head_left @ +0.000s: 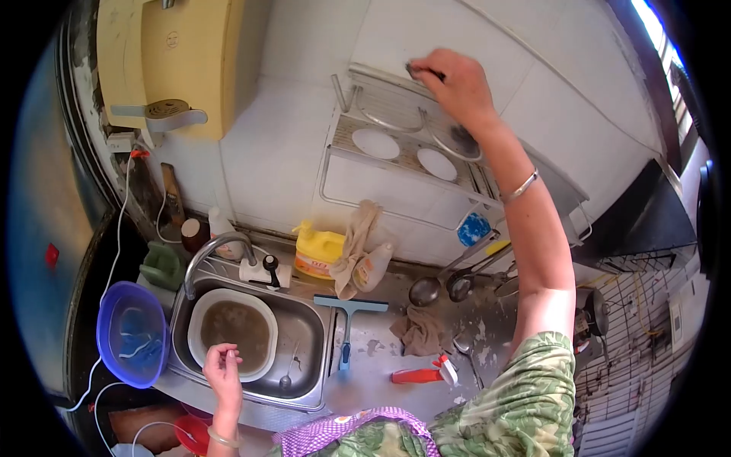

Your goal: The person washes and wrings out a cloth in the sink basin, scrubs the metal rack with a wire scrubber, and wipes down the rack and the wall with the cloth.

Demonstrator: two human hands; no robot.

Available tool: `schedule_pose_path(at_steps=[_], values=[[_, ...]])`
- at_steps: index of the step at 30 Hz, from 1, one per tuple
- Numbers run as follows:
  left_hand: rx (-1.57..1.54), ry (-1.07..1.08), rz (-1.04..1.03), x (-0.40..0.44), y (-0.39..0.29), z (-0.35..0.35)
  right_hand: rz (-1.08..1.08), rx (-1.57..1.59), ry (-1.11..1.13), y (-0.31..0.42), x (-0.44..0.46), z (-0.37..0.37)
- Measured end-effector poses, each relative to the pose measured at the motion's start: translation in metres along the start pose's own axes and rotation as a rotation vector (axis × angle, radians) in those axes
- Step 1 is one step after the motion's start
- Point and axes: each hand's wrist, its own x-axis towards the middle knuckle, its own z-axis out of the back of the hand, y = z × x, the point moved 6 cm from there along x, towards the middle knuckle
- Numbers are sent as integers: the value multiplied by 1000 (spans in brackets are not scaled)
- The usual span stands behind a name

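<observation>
My right hand is raised to the wall rack, its fingers closed on a small dark thing at the rack's top bar. What that thing is, I cannot make out. Below the wrist, a dark tangled pad sits in a ring of the rack. Two white oval pieces, a left one and a right one, show on the slatted shelf. My left hand hovers by the near rim of a white basin, fingers loosely curled and nothing seen in them. Murky water fills the basin.
The basin stands in a steel sink under a curved faucet. Around it are a purple tub, a yellow jug, a squeegee, a red spray bottle, a brown cloth and hanging ladles.
</observation>
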Motion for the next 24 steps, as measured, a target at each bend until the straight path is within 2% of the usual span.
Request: schedule_pose_path(at_steps=[4, 8, 10, 12, 16, 18, 21, 24], values=[[-25, -10, 34, 0, 0, -8, 222, -103, 67, 13, 30, -55], [-75, 104, 37, -2, -2, -28, 133, -224, 54, -13, 15, -58], [-71, 74, 45, -6, 6, -21, 47, -145, 124, -38, -7, -31], [-43, 27, 48, -8, 18, -11, 2, -205, 167, -56, -30, -5], [-87, 56, 79, -8, 15, -14, -212, -165, -6, -47, -80, 57], [-87, 90, 63, -5, 12, -21, -265, -242, -68, -61, -113, 74], [-67, 154, 47, -2, 5, -31, -457, -328, -127, -89, -155, 103], [-40, 180, 33, -5, 2, -38, -565, -244, -168, -119, -188, 115]])
